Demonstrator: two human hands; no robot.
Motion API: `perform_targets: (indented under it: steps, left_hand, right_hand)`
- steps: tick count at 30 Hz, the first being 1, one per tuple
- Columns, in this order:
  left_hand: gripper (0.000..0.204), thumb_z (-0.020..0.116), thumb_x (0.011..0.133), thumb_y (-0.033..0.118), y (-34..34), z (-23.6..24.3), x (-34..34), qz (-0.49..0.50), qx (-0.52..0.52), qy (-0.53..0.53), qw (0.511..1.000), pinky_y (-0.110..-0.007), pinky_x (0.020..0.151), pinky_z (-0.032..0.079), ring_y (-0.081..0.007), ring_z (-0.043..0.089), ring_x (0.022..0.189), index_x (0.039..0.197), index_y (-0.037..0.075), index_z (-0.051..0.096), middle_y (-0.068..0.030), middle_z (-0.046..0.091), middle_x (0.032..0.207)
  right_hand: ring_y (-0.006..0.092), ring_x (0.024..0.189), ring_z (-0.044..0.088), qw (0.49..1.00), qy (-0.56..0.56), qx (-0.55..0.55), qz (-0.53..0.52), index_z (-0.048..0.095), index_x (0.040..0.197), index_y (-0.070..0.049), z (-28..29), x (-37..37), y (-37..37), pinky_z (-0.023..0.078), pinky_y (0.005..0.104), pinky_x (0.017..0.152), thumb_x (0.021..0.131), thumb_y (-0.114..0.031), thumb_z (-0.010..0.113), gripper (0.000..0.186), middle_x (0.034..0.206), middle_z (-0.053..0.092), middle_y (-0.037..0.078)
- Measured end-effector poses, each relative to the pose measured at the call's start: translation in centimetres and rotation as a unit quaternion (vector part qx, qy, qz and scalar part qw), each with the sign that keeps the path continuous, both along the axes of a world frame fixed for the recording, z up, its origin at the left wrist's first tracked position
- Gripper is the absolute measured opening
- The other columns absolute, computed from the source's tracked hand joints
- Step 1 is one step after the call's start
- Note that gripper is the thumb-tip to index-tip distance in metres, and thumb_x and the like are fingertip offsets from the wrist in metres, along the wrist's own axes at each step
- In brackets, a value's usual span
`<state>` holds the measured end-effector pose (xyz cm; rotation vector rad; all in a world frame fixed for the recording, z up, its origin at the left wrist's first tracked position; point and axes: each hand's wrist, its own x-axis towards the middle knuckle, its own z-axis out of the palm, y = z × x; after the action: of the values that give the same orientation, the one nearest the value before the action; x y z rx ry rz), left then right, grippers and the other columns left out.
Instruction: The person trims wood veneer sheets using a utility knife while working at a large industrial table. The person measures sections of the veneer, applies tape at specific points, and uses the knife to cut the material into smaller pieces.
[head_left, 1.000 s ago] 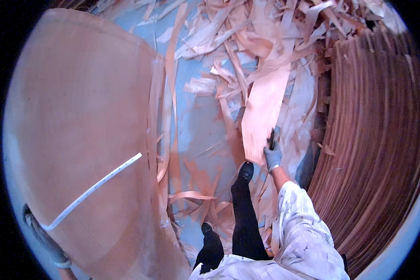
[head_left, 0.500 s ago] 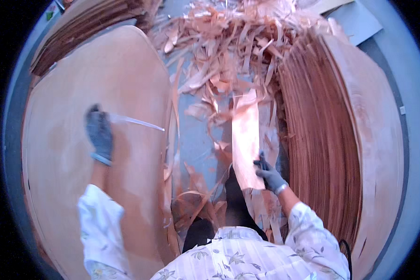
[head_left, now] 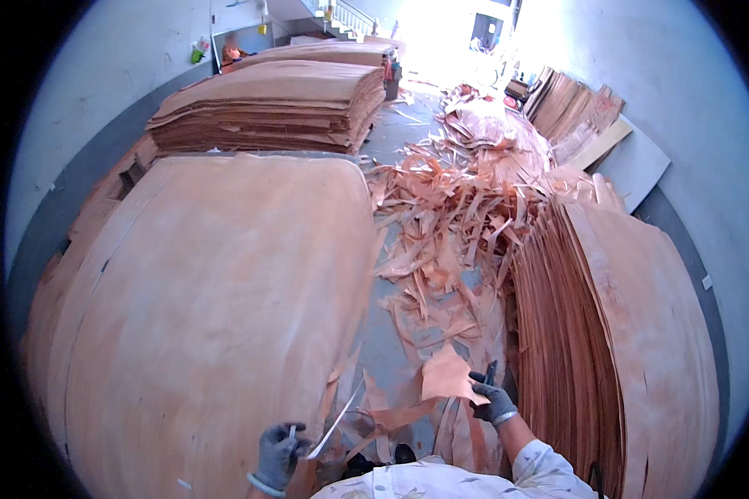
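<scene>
My left hand [head_left: 278, 459], in a grey glove, is closed on a thin pale strip [head_left: 338, 421] at the near right edge of the wide veneer stack [head_left: 225, 274]. The strip slants up over the gap beside the stack. Whether it is tape or wood I cannot tell. My right hand [head_left: 496, 402], also gloved, is closed beside a torn piece of wood veneer [head_left: 449, 374] above the floor between the stacks. A slim dark tool [head_left: 491, 371] sticks up from its fingers; its kind is unclear. How the fingers grip the veneer is partly hidden.
To the right, veneer sheets [head_left: 558, 308] stand on edge. Torn veneer scraps [head_left: 458, 208] litter the floor ahead. Farther left lies another veneer stack [head_left: 258, 104], with a person [head_left: 231, 53] near the wall. A pale board [head_left: 637, 166] leans at right.
The view has tilted up and shows more of the room. My left hand has come from over the stack to its near right edge with the strip. The long veneer piece now looks shorter.
</scene>
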<state>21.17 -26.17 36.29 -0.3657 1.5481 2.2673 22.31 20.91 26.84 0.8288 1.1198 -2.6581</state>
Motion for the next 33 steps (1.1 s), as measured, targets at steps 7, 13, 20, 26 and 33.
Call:
perform_targets:
  steps: [7,13,20,26,33]
  left_hand:
    - [0.021,0.056,0.085,0.011,0.9,0.3,7.7,0.019,0.064,-0.121,0.99,-0.027,0.068,0.048,-0.0142,0.058,0.075,0.101,-0.001,0.06,-0.0078,0.064,0.086]
    - [0.021,0.054,0.081,0.004,6.7,1.9,10.0,0.078,0.042,-0.086,0.992,-0.035,0.06,0.056,-0.0236,0.065,0.068,0.099,-0.007,0.058,-0.0145,0.065,0.08]
    - [0.018,0.054,0.08,0.001,8.7,2.0,12.0,0.145,0.068,-0.022,0.987,-0.038,0.063,0.056,-0.026,0.065,0.071,0.097,-0.005,0.058,-0.0165,0.064,0.084]
    - [0.017,0.057,0.079,0.0,7.9,2.1,14.4,0.119,-0.023,0.015,0.993,-0.032,0.07,0.052,-0.0206,0.063,0.076,0.095,-0.004,0.061,-0.0131,0.065,0.084]
    - [0.007,0.06,0.079,0.001,2.9,3.0,19.2,0.126,-0.279,0.2,0.931,-0.026,0.071,0.046,-0.0144,0.058,0.074,0.086,-0.002,0.061,-0.0075,0.063,0.08]
  right_hand:
    - [0.0158,0.074,0.061,0.995,0.019,-0.013,0.093,0.052,0.121,-0.008,2.0,-2.5,-3.2,0.052,0.0308,0.063,0.082,-0.009,0.059,0.04,0.095,0.061,0.004]
    - [0.0134,0.063,0.059,0.99,-0.006,-0.007,0.143,0.054,0.119,-0.01,-0.1,1.3,0.2,0.047,0.0281,0.051,0.081,-0.009,0.059,0.038,0.088,0.062,0.001]
    - [0.0175,0.065,0.06,0.996,-0.007,-0.03,0.085,0.055,0.116,-0.007,-1.5,1.7,3.6,0.048,0.0305,0.054,0.082,-0.004,0.054,0.035,0.088,0.062,0.005]
    - [0.0187,0.067,0.06,0.996,0.053,-0.031,0.065,0.055,0.115,-0.006,0.0,-1.6,4.0,0.047,0.028,0.055,0.081,-0.002,0.051,0.034,0.093,0.064,0.008]
    - [0.0164,0.077,0.059,0.973,0.221,0.068,0.01,0.054,0.115,-0.005,11.8,-13.3,-4.5,0.049,0.0275,0.059,0.078,-0.008,0.058,0.037,0.092,0.061,0.004]
